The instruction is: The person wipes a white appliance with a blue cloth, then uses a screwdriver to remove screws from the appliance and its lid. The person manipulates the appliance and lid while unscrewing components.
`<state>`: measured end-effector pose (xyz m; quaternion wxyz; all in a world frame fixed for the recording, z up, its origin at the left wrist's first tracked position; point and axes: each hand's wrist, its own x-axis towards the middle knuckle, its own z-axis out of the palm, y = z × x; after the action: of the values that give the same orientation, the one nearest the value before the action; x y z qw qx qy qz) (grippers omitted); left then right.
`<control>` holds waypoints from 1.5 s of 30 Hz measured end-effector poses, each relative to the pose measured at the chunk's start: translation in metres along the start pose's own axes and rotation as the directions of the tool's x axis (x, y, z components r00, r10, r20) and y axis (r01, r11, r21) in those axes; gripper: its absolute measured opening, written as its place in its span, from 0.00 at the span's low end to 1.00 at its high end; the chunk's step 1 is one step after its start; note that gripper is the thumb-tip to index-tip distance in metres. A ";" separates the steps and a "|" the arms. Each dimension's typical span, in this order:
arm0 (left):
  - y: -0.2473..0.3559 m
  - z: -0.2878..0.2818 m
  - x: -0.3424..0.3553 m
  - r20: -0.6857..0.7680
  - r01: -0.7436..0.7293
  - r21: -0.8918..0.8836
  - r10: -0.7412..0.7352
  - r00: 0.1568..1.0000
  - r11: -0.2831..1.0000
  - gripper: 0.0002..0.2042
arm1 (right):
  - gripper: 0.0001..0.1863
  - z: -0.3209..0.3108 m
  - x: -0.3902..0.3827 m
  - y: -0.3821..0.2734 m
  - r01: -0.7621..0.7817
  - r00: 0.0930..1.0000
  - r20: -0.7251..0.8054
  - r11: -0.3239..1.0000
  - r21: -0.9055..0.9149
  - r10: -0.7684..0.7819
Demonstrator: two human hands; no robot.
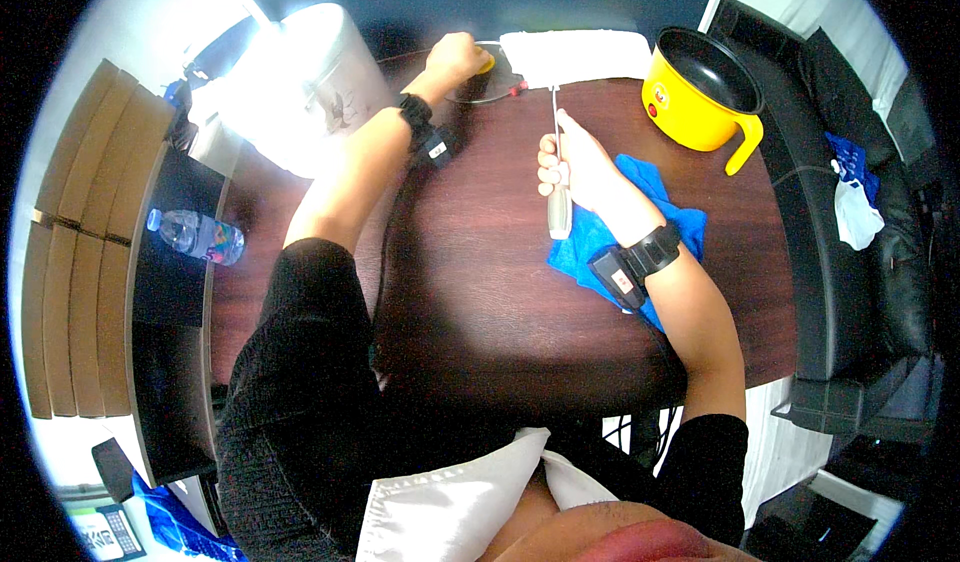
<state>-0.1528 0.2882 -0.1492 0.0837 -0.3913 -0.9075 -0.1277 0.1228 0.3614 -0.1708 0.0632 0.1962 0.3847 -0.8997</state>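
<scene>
At the far side of the table, my left hand [458, 60] is closed at the yellow knob [488, 64] of what looks like a round see-through lid [480, 90]. A small red piece [518, 89] shows at the lid's right edge. My right hand [577, 162] is wrapped round a screwdriver [559, 214] with a pale grey handle; its thin shaft points away from me. Beneath my right hand and wrist lies a crumpled blue cloth [682, 224]. To the right of it stands a yellow pot [690, 112] with a black inside and a side handle.
A bright white, overexposed bin-like container [335, 82] stands at the left back. A white oblong thing [580, 54] lies along the far edge of the brown table [470, 252]. A water bottle [197, 237] lies on a dark surface at left. Black seating [840, 262] borders the right side.
</scene>
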 end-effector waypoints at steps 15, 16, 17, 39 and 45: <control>-0.019 -0.069 -0.111 0.111 0.179 -0.965 0.322 0.940 -0.192 0.18 | 0.26 0.047 -0.036 -0.017 0.243 0.958 0.049 0.706 -0.665 -0.284; -0.008 -0.078 -0.123 0.113 0.203 -0.945 0.325 0.939 -0.258 0.19 | 0.26 0.051 -0.041 -0.019 0.292 0.926 0.062 0.602 -0.743 -0.373; -0.004 -0.083 -0.127 0.086 0.199 -0.946 0.393 0.915 -0.255 0.21 | 0.26 0.055 -0.048 -0.019 0.327 0.886 0.084 0.486 -0.811 -0.456; 0.030 -0.091 -0.150 0.149 0.312 -0.923 0.537 0.830 -0.226 0.34 | 0.22 0.061 -0.056 -0.015 0.224 0.741 0.248 -0.118 -0.967 -0.624; 0.021 -0.092 -0.145 0.122 0.247 -0.957 0.557 0.821 -0.154 0.37 | 0.24 0.057 -0.054 -0.011 0.168 0.750 0.237 -0.168 -0.971 -0.618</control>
<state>-0.0339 0.1746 -0.0947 -0.4702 -0.4476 -0.4130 -0.6387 0.1522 0.3263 -0.1063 -0.1690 0.1026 0.9389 -0.2819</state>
